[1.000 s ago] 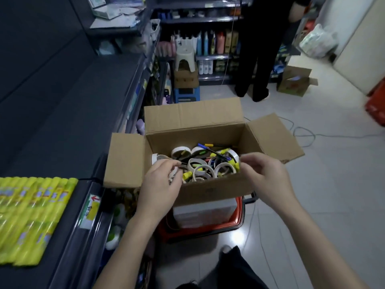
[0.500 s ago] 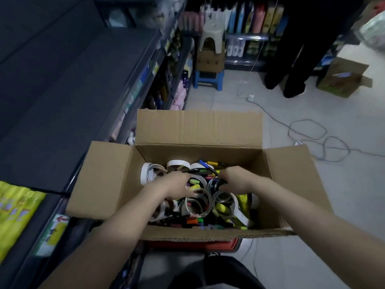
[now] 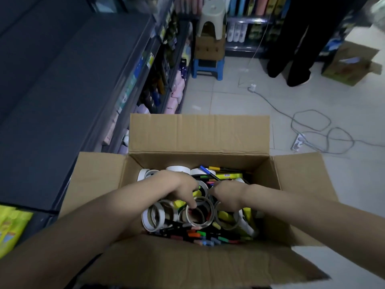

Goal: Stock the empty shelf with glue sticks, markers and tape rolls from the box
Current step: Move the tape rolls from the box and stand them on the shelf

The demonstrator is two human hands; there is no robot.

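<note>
Both hands are down in the open box [image 3: 198,134], right among the tape rolls [image 3: 199,215] and markers [image 3: 200,235]. The left hand [image 3: 177,187] curls its fingers [image 3: 192,204] onto a roll's rim, likely hooking it for a lift (a firm grip can't be confirmed). The right hand [image 3: 226,195] digs in beside it, its fingers hidden. The dark shelf [image 3: 73,84] stands just to the left.

This was a shop aisle.
A long dark shelf [image 3: 73,80] with price labels [image 3: 150,59] on its edge ran up the left of the frame, bottles [image 3: 260,5] lined racks along the top, and a cardboard box [image 3: 198,132] of stock stood at lower centre above a tiled floor [image 3: 229,97].
</note>
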